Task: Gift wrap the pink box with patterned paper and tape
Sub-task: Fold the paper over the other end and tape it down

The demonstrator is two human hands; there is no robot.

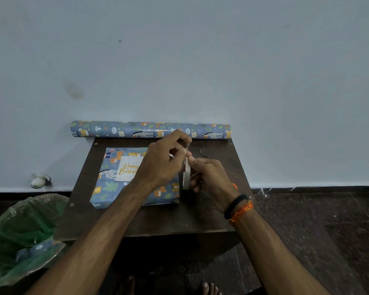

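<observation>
Head view, looking down at a small dark tabletop (158, 220) set against a pale wall. Wrapped box (115, 184) lies flat on the tabletop's left-centre, fully covered in blue animal-print paper, no pink showing. A white "Happy Birthday" card (127, 168) sits on its top face, partly hidden by the left forearm.

Left hand (160, 165) is raised over the box's right part, fingers curled, thumb and fingertips pinching something small and pale just above the tape roll; looks like the tape end, but too small to be sure. Right hand (209, 177) is just right of the box, fingers curled round the tape roll (186, 174), which stands on edge between the two hands. Whether the roll touches the tabletop, cannot tell. Right wrist carries a black band (234, 206) and an orange thread (242, 211).

Paper roll (150, 130), same blue print, lies along the tabletop's far edge against the wall, both ends overhanging. Small dark item (203, 153) on the tabletop right of the hands, unclear what.

Green-bagged bin (19, 237) stands on the floor left of the tabletop, with a blue paper scrap (38, 248) inside. White object (38, 180) at the wall base, left. Bare toes (210, 288) at bottom edge.
</observation>
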